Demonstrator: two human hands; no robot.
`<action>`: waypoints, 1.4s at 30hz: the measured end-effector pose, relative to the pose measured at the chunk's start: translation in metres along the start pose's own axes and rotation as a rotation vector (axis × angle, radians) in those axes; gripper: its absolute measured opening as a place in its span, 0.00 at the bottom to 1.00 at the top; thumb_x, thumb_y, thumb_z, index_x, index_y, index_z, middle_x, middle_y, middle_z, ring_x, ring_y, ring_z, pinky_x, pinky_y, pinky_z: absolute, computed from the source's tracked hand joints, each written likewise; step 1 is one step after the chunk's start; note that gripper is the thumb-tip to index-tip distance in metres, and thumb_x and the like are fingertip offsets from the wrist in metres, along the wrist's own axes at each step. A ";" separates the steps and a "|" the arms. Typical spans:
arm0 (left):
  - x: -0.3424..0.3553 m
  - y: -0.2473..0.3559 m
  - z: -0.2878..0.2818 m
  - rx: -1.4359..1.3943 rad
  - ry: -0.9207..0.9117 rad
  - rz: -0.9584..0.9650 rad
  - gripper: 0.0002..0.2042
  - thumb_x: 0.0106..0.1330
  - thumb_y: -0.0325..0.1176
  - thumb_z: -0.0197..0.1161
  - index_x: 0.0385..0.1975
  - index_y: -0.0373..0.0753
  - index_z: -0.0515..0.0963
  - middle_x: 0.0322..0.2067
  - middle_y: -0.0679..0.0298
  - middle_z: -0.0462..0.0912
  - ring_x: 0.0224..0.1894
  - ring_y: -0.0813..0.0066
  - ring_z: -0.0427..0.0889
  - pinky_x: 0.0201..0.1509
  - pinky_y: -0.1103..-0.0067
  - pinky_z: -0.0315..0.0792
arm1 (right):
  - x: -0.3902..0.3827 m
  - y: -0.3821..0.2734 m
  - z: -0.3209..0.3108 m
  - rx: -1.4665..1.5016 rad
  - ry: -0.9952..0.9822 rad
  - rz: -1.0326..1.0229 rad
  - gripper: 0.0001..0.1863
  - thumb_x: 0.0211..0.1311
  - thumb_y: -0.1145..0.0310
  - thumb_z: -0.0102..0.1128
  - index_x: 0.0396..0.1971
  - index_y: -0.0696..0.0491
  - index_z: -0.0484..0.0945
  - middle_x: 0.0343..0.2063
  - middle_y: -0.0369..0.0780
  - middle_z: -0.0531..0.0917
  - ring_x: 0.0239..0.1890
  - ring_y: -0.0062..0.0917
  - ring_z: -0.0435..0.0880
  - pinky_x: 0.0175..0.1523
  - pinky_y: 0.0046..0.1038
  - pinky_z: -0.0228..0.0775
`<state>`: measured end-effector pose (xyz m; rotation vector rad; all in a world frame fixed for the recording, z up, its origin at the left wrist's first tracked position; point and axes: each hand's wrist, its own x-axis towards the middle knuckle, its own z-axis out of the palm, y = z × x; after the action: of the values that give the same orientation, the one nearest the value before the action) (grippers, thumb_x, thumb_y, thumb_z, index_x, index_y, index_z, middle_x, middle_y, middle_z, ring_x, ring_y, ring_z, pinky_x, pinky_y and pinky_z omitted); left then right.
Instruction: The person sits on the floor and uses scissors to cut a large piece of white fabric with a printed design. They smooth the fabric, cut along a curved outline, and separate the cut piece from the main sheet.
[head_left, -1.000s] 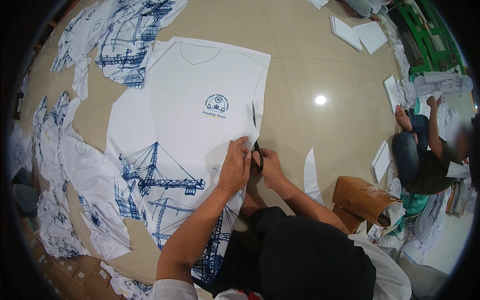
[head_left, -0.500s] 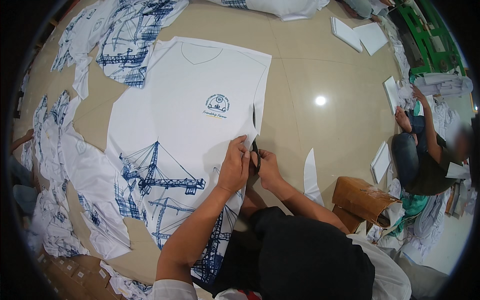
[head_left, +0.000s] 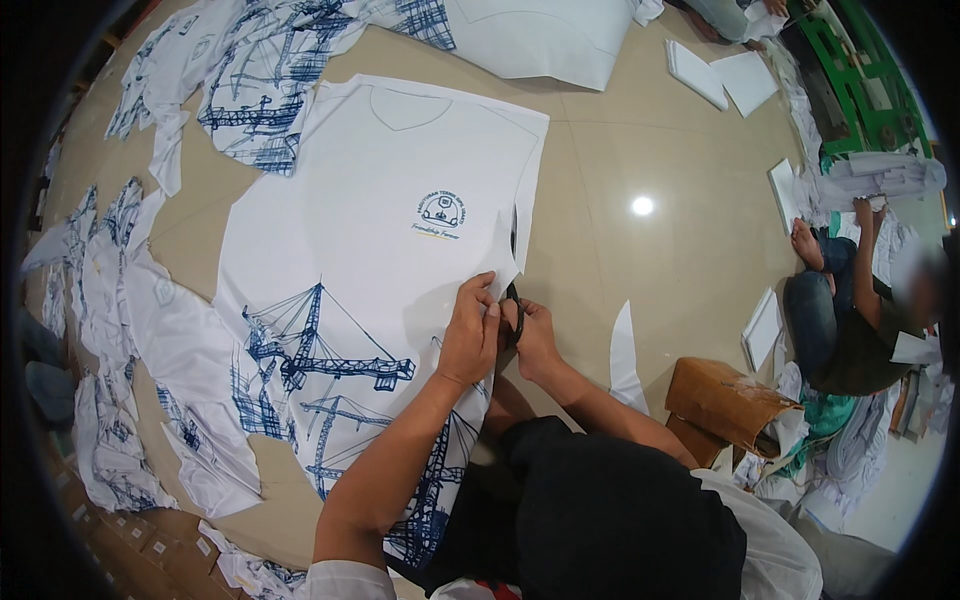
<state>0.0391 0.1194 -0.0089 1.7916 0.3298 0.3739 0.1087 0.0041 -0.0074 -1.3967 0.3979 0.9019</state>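
Observation:
A large white fabric panel (head_left: 340, 220), printed with blue cranes and a small round emblem, lies flat on the tiled floor before me. A thin outline marks a neckline and a curved side on it. My left hand (head_left: 468, 335) grips the panel near its right edge, thumb and fingers close together on the cloth. In my right hand (head_left: 534, 338) are black scissors (head_left: 515, 312), my fingers round the handles. Their dark blade shows through a slit along the panel's right side. A narrow white offcut (head_left: 625, 360) lies to the right of my hand.
More printed fabric pieces (head_left: 190, 370) lie heaped at the left, and another white panel (head_left: 540, 40) is at the far side. A brown cardboard box (head_left: 725, 400) stands at right. Beyond it a person (head_left: 850, 310) sits among white stacks. Folded white pieces (head_left: 697, 73) lie farther back.
The white panel at the far side has spread nearer. The person at right has shifted a hand, and a hand at the far left has left view. My hands have barely moved.

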 end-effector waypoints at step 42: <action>0.002 -0.001 -0.005 -0.075 0.023 0.005 0.08 0.79 0.29 0.47 0.46 0.29 0.68 0.61 0.37 0.72 0.64 0.41 0.73 0.72 0.61 0.64 | 0.020 -0.001 0.019 0.049 0.059 -0.017 0.07 0.66 0.69 0.59 0.28 0.52 0.77 0.25 0.32 0.76 0.26 0.16 0.74 0.30 0.22 0.66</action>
<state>0.0390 0.1244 -0.0085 1.7160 0.3231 0.4059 0.1169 0.0287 -0.0171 -1.3820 0.4495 0.8328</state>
